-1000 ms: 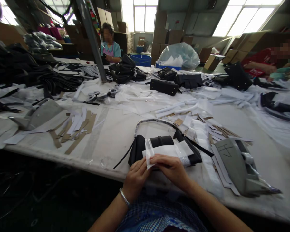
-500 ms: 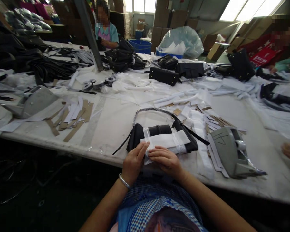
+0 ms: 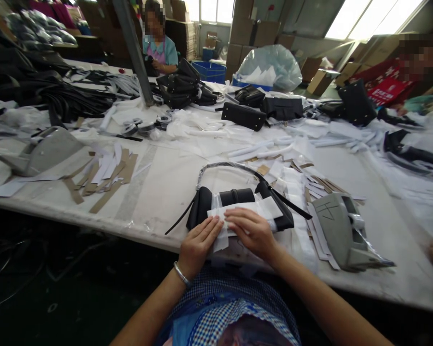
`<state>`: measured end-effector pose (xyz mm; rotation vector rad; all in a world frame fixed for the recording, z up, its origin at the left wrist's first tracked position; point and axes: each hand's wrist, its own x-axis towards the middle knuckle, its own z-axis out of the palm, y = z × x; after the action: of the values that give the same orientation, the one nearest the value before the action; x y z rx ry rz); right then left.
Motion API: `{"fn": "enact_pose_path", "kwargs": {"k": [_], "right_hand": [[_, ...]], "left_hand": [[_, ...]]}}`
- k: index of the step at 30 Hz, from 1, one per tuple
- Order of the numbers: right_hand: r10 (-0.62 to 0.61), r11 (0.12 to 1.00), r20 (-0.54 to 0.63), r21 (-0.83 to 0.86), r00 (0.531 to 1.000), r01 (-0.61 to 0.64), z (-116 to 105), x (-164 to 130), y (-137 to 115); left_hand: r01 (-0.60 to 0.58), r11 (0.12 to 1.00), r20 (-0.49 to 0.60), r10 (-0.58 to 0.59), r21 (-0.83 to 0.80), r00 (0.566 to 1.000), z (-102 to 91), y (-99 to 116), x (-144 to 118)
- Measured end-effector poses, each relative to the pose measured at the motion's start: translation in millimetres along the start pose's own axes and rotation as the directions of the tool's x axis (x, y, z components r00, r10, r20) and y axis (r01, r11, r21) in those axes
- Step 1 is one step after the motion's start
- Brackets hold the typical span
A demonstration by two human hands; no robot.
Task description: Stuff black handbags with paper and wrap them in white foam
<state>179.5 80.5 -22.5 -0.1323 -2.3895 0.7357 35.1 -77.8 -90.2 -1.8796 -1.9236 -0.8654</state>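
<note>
A black handbag lies near the table's front edge, its wrapped handle arching away behind it. Across its front sits a white paper strip, with bands of translucent wrap around the bag; one end hangs over the front. My left hand rests flat on the bag's lower left, fingertips at the wrap and the paper's edge. Flat on the paper, fingers extended, lies my right hand, just right of the left one. Both hands are open, and what lies under their palms is hidden.
To the right stands a grey tape dispenser; another grey dispenser is at left. Card strips lie beside it. More black bags and white wrapping cover the far table. A metal post rises there. Two people work opposite.
My right hand has moved up onto the white paper strip, its fingers lying across it. My left hand has flattened its fingers on the bag. The view has shifted slightly.
</note>
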Motion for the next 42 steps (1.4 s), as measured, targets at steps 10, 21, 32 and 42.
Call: {"fn": "enact_pose_path", "kwargs": {"k": [10, 21, 32, 42], "right_hand": [[0.232, 0.926, 0.501, -0.376, 0.834, -0.032, 28.5, 88.7, 54.3], [0.164, 0.96, 0.371, -0.273, 0.914, -0.061, 7.2, 22.6, 14.7], [0.15, 0.933, 0.334, -0.359, 0.931, -0.021, 11.2, -3.7, 5.7], [0.113, 0.9, 0.305, -0.435, 0.946, 0.033, 20.4, -14.8, 6.2]], "left_hand": [[-0.031, 0.999, -0.043, 0.033, 0.043, 0.999, 2.8, -1.4, 1.2], [-0.017, 1.0, -0.058, 0.017, 0.002, 0.998, 4.8, -0.2, -0.6], [-0.029, 0.999, 0.056, 0.03, -0.017, 0.998, -7.0, -2.2, 8.3], [0.108, 0.968, 0.275, -0.043, -0.225, 0.96, -37.2, 5.2, 24.7]]}}
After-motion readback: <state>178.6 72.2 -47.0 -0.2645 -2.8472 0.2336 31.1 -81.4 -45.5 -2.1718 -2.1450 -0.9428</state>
